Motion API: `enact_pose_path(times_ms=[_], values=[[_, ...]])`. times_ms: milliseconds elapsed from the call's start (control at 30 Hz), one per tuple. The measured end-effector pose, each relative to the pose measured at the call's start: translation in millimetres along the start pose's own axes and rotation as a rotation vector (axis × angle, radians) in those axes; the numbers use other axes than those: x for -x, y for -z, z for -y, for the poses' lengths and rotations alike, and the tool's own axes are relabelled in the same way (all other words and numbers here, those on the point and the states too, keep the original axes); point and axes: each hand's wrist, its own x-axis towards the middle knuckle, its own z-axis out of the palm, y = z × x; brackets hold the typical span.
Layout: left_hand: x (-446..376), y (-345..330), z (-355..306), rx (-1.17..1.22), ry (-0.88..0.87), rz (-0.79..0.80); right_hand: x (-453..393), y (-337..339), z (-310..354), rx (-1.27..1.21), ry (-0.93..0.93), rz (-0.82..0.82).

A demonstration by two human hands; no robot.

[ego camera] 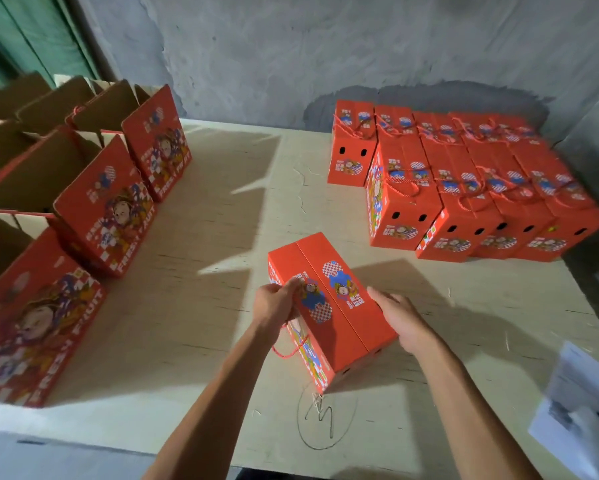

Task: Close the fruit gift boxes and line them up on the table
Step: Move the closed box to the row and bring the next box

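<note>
We steady the closed box (329,306) between both hands: left hand (277,303) pinching its rope handle (287,353), right hand (400,318) flat against the side.

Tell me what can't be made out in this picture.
- Head view: contents of the closed red cardboard gift box, hidden by its flaps.
- Right hand fingers, behind the box's far side.
- Blurred white paper sheet, cut by the right edge.
- Open red boxes, cropped left.
</note>
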Motion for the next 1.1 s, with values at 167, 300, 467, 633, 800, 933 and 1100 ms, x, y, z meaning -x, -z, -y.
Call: enact_pose_path(times_ms=[167,300,467,633,800,933,1100], values=[[14.0,4.9,-28.4,-0.12,-0.076,0.059,-7.3,-11.2,27.4,-0.027,0.12,-0.019],[33.5,-6.5,-61.8,0.033,-0.119,0.176,3.8,-24.4,46.2,0.051,0.219,-0.026],[53.6,-25.5,-85.0,-0.049,-0.305,0.215,32.7,-46.8,74.0,0.05,0.385,0.072],[54.6,-10.8,-93.9,-0.381,-0.592,0.183,48.8,-69.4,98.5,-0.05,0.429,0.242],[46.2,9.9,-103.3,-0.393,-0.603,0.132,54.2,-75.4,112.9,0.061,0.469,0.219],[46.7,9.2,-97.3,-0.268,-0.535,-0.041,52.7,-83.9,128.4,0.039,0.438,0.096],[42.5,8.2,-100.1,-0.191,-0.482,0.021,60.0,-79.4,145.1,0.147,0.481,0.023]])
